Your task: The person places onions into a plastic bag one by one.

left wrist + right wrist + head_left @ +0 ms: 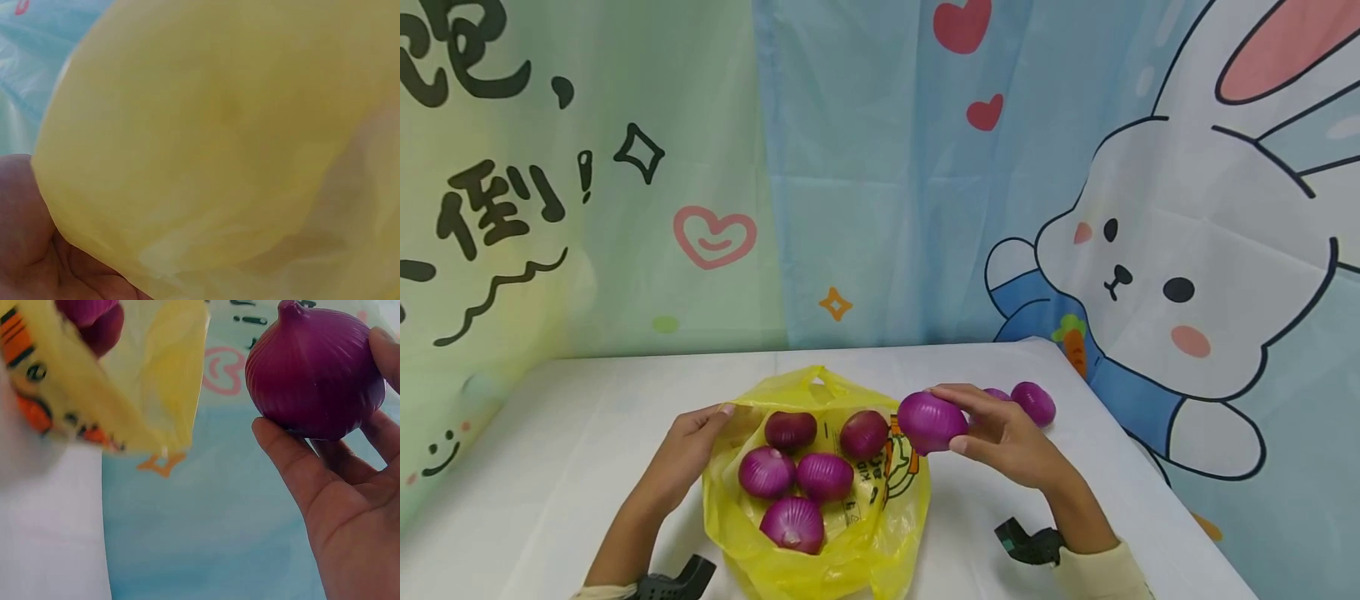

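In the head view a yellow plastic bag [895,533] lies with its mouth spread, several red onions [824,477] inside it. My left hand [688,454] pinches the bag's left rim between thumb and fingers. Yellow film [206,137] fills most of the left wrist view and hides part of that hand [25,231]. My right hand [1011,437] grips one red onion [931,423] by its sides, held up at the bag's right edge. The right wrist view shows this onion [315,372] between the thumb and fingers, apart from the bag [156,381].
Two more red onions lie on the white table [587,442] beyond my right hand, the nearer-to-edge onion [1034,404] plainly visible and the other partly hidden by the hand. A printed curtain [865,208] with a rabbit hangs behind the table.
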`<state>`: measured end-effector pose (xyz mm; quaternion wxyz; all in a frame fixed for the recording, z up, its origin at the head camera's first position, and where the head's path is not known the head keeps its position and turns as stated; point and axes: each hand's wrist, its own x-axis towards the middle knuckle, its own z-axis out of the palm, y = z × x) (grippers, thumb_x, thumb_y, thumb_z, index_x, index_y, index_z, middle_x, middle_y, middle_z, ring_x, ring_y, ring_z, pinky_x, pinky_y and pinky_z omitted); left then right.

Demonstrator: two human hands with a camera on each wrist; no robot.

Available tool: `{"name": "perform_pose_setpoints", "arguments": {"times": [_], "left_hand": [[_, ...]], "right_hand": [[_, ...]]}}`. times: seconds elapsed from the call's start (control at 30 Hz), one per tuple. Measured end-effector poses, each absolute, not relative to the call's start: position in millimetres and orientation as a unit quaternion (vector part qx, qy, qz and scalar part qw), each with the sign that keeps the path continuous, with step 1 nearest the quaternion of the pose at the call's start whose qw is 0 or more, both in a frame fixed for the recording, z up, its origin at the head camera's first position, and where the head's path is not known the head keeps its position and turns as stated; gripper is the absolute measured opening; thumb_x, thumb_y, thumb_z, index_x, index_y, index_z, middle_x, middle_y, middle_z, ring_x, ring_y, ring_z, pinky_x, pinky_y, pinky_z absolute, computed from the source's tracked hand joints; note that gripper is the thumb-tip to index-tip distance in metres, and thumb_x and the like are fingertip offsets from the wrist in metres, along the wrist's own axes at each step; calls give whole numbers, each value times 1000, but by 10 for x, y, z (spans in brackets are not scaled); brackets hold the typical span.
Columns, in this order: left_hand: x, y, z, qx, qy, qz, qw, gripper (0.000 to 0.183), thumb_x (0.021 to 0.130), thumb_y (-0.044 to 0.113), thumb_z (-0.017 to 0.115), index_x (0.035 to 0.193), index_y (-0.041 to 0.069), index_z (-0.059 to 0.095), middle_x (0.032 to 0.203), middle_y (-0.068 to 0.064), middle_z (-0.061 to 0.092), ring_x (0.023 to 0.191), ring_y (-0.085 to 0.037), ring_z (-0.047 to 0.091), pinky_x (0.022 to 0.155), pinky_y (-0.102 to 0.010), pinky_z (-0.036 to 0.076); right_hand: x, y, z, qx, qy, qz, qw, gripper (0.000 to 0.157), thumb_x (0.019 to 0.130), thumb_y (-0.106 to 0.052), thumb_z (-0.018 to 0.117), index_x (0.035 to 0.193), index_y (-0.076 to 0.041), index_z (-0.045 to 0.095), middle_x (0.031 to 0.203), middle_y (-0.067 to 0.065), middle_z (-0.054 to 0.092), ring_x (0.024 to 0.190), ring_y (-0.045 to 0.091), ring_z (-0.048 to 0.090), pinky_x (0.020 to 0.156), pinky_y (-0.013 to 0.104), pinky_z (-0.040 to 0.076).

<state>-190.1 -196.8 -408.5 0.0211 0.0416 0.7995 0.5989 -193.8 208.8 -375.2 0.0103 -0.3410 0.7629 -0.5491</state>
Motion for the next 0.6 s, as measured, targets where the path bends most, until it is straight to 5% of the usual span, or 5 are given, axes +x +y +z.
{"name": "perform_pose_setpoints", "arguments": {"times": [0.6], "left_hand": [[-1902,-1982,-4096,39,802,596,20,49,106,31,39,130,-10,55,131,-21,56,120,-30,52,94,-24,43]], "right_hand": [[-2078,1287,-3759,-427,669,-596,125,51,95,-6,62,143,-4,47,144,14,42,124,31,50,90,42,50]]}}
